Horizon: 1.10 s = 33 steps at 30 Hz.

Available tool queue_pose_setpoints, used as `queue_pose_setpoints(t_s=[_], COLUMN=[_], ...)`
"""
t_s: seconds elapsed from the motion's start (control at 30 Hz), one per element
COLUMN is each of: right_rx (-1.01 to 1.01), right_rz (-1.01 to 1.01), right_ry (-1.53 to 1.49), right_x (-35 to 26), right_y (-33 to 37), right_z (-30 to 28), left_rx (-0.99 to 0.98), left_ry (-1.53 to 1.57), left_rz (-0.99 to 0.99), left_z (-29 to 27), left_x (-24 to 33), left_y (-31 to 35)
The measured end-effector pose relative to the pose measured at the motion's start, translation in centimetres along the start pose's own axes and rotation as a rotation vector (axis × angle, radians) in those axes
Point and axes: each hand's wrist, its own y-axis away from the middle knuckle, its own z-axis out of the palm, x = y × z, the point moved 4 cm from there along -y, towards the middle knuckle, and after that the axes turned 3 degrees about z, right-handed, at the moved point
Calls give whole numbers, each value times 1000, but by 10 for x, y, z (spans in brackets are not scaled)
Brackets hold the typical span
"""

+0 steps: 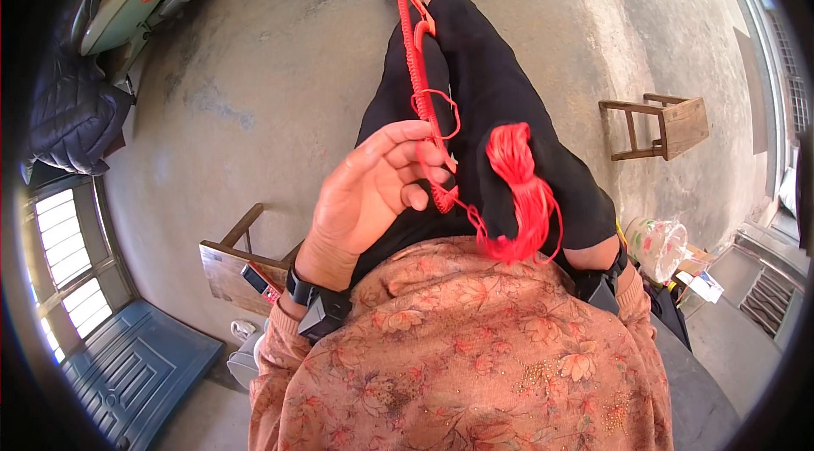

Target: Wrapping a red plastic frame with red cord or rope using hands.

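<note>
My left hand (386, 175) is over my lap, its fingers curled and thin red cord (449, 103) passing around them. Close beside those fingers runs a long, narrow red corded strip (414, 57) with a ridged edge, stretching from my lap up to my shoes. To the right, a bundled hank of red cord (532, 201) hangs over the black cloth of my trousers, a loose strand linking it towards the left hand. Of my right arm only the banded wrist (598, 281) shows; the hand and its fingers are hidden behind black cloth.
A small wooden stool (678, 127) stands on the concrete floor at right. By my left elbow is a wooden bench (225, 269) bearing a red phone (261, 283). A scooter (140, 2), a dark padded jacket (76, 116) and a blue door panel (140, 370) line the left.
</note>
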Motion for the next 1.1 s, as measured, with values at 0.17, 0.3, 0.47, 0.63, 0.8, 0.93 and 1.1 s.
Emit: queue_pose_setpoints(t_s=[0.17,0.3,0.47,0.63,0.8,0.93,1.1], right_rx=[37,-66,64,45,42,122,129], right_rz=[20,50,51,63,122,31,-12], right_ry=[54,308,428,472,487,601,638], right_x=[21,23,33,39,41,43,45], right_y=[-24,-37,-44,-52,-52,-52,-54], right_z=[-47,-57,-52,-56,-57,-48,-50], left_rx=[113,103,220,251,248,261,264], left_ry=[49,47,-21,11,-55,-48,-41], left_rz=[46,32,35,36,33,27,35], left_z=[-1,-10,-23,-34,-33,-33,-34], left_x=[5,3,3,-2,-3,-5,-6], left_y=[10,21,32,39,35,35,35])
